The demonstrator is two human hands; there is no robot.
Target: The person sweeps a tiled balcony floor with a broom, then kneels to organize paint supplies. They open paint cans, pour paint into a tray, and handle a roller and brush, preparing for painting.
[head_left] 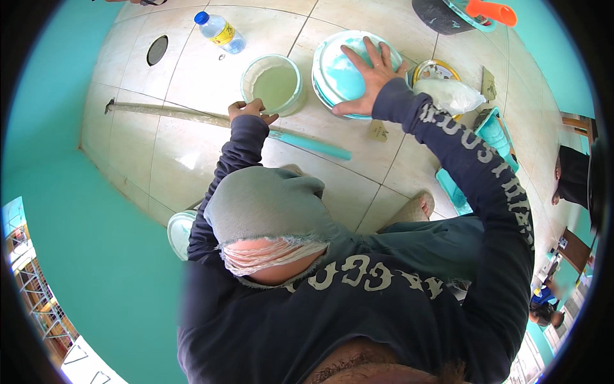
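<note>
My right hand lies spread on the white, turquoise-stained lid of a round paint bucket. My left hand is at the near side of an open white bucket holding cloudy greenish liquid. Its fingers are bent and apart near the rim, and I see nothing held in them. Whether they press on the rim I cannot tell. Beneath that hand a long pole with a turquoise end lies across the tiles.
A plastic bottle with a blue cap lies beyond the buckets. At right are a yellow-rimmed can, a clear plastic bag, turquoise trays and a black tub with an orange handle. A turquoise wall stands at left.
</note>
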